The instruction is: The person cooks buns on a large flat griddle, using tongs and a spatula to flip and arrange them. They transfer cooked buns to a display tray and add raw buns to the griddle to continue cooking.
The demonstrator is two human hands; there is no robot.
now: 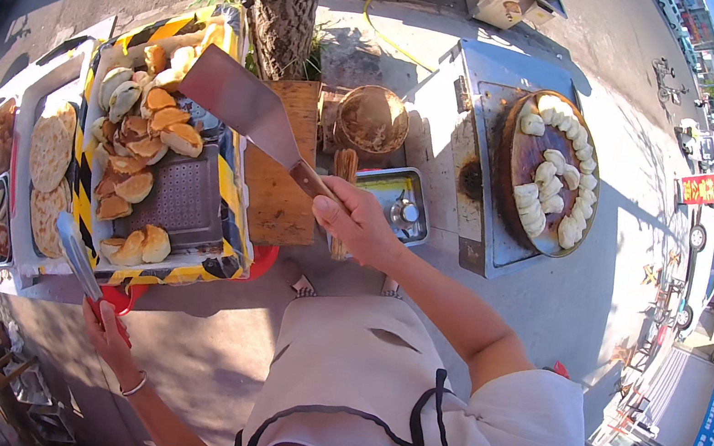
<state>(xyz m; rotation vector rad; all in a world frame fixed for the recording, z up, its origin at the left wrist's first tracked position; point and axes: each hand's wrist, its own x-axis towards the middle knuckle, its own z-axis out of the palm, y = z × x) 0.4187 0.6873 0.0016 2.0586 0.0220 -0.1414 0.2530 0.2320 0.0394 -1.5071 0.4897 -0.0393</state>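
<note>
My right hand (357,223) grips the wooden handle of a wide metal spatula (244,99). The blade is raised and points over a foam box (237,201) edged with yellow-and-black tape. Inside that box, browned buns (168,122) are heaped at the far and left side, with a few at the near end, on a perforated dark tray (177,196). My left hand (111,338) holds red-handled tongs (78,257) at the box's near left corner, their pale tips above its edge. Whether the tongs pinch anything cannot be made out.
Pale dough pieces (550,182) lie in a round pan (527,158) on a metal stove (465,239) at right. Between stand a wooden board (283,163), a round brown container (372,118) and a metal tray (423,222). Flatbreads (52,143) fill a box at left. A tree trunk (286,5) rises behind.
</note>
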